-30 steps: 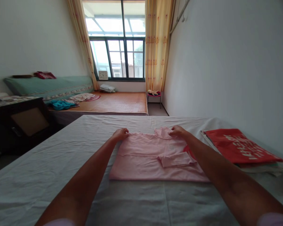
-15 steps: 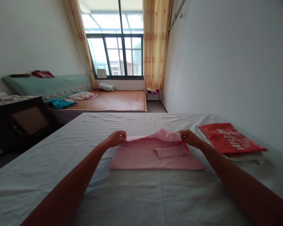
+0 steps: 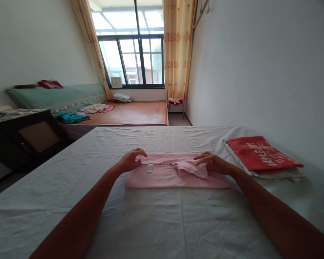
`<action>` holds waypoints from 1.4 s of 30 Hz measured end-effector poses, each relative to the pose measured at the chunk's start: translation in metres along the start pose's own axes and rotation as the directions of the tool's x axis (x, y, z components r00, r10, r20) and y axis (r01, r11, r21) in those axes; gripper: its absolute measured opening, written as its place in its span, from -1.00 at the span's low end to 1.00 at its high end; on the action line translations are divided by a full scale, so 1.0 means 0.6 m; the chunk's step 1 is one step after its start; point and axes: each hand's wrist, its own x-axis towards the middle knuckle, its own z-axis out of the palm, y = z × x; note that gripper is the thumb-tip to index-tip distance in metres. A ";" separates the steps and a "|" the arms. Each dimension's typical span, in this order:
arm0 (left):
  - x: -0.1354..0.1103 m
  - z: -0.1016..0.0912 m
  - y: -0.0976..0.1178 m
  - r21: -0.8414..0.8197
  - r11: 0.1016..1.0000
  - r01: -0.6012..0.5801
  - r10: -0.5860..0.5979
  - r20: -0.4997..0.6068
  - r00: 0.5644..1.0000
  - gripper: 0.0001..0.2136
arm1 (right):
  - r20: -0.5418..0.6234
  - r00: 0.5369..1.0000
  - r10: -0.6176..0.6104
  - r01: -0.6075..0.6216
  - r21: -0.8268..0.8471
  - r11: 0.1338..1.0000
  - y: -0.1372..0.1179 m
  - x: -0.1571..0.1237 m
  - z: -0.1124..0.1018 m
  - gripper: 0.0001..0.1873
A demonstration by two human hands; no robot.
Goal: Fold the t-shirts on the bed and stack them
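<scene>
A pink garment (image 3: 156,178), probably a shirt, lies partly folded on the white sheet in front of me. Its far edge is turned over toward me, and a small white label (image 3: 149,168) shows near the fold. At the left end of that fold, my left hand (image 3: 130,160) touches the cloth with thumb and fingers apart. Over the right end rests my right hand (image 3: 212,162), its fingers spread on the pink fabric and its thumb partly hidden. A sleeve-like flap (image 3: 193,169) lies across the garment beside the right hand.
Folded clothes with a red printed piece (image 3: 264,153) on top are stacked at the right of the white-sheeted surface (image 3: 70,201). Beyond stand a bed with a brown mat (image 3: 140,111), a dark cabinet (image 3: 37,135) and a small pink stool (image 3: 176,103). A white wall borders the right side.
The far edge that both hands were pinching up has come down toward me and lies flat, baring the label. Both hands have loosened their fingers.
</scene>
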 end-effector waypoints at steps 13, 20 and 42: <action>0.119 0.166 0.175 -0.252 0.959 -0.132 0.166 0.118 0.979 -0.48 | -0.281 0.865 0.416 -0.276 0.427 0.861 0.001 0.011 0.042 -0.54; 0.136 0.198 0.151 -0.302 0.947 0.108 -0.139 -0.083 0.987 -0.62 | -0.304 0.851 0.428 -0.284 0.419 0.862 0.015 0.015 0.045 -0.59; 0.115 0.178 0.170 -0.033 0.982 0.186 -0.188 -0.037 0.982 -0.51 | -0.404 0.804 0.436 -0.543 -0.200 0.816 0.008 0.001 0.032 -0.61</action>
